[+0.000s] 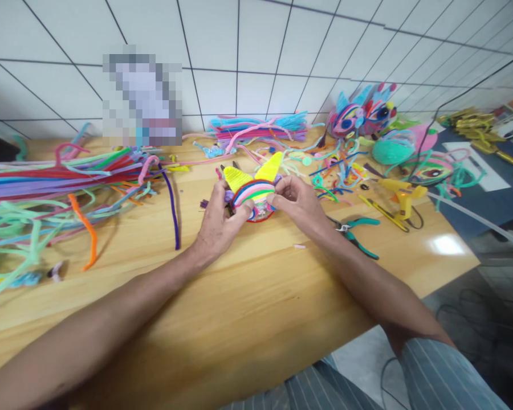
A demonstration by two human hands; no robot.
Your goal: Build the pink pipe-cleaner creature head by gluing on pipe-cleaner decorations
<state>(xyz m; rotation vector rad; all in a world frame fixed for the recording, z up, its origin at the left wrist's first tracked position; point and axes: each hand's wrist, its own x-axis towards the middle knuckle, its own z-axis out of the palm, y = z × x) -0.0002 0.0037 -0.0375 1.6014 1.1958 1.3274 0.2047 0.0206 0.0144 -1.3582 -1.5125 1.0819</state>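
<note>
The left hand (218, 222) is partly curled, its thumb laid over the lower front of a striped craft piece (256, 188) and its fingers bent round the edge. The right hand (298, 200) is nearly closed, thumb and forefinger pinching the opposite edge. The piece sits between the two hands, over the middle of the wooden table (248, 302) — two yellow pointed ears up top, curved bands of blue, pink, green and yellow below; whether it touches the wood I cannot tell.

Near the right forearm lie pliers (359, 223) with teal handles, their jaws pointing towards that arm, and a small pink scrap (300, 246) on the bare wood. Further right, a yellow glue gun (404, 196) stands beside a yellow pen-like tool (382, 213). Beyond the hands, short coloured offcuts (336, 165) are scattered, with a bundle of blue and pink fuzzy stems (256, 128) near the wall. Left of the hands is a larger heap of fuzzy stems (68, 176), a dark purple stem (171, 208) and an orange stem (85, 230) lying out from it. At the back right are more colourful craft figures (361, 114) — behind everything, the white tiled wall (260, 45)
</note>
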